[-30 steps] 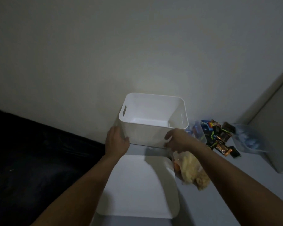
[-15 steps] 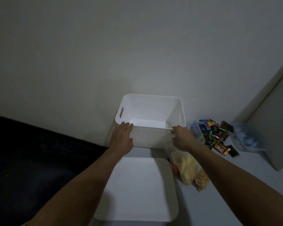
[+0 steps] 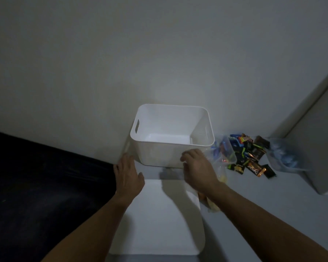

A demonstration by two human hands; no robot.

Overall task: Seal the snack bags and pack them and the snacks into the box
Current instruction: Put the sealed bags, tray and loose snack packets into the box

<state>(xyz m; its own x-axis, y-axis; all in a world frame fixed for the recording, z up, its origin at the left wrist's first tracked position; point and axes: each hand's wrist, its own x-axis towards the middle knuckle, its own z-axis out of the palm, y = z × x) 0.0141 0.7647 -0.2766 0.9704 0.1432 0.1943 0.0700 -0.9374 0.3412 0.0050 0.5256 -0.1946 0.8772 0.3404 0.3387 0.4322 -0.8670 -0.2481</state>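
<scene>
An empty white plastic box (image 3: pixel 159 155) with handle slots stands against the wall. My left hand (image 3: pixel 128 175) hovers flat, fingers apart, just off the box's near left corner. My right hand (image 3: pixel 198 168) is in front of the box's near right wall, fingers loosely curled, holding nothing. A clear bag of yellow snacks (image 3: pixel 213 204) lies mostly hidden under my right forearm. A second clear bag (image 3: pixel 224 151) with blue contents sits right of the box. Several small wrapped snacks (image 3: pixel 251 155) are piled beyond it.
The white box lid (image 3: pixel 157 224) lies flat in front of the box, beneath my arms. Another clear bag (image 3: pixel 284 155) with pale blue contents rests at the far right by a white cabinet (image 3: pixel 318 148). A dark surface (image 3: pixel 36 186) fills the left side.
Both hands have come off the box's near rim and pulled back slightly toward me. The box now stands on its own against the wall.
</scene>
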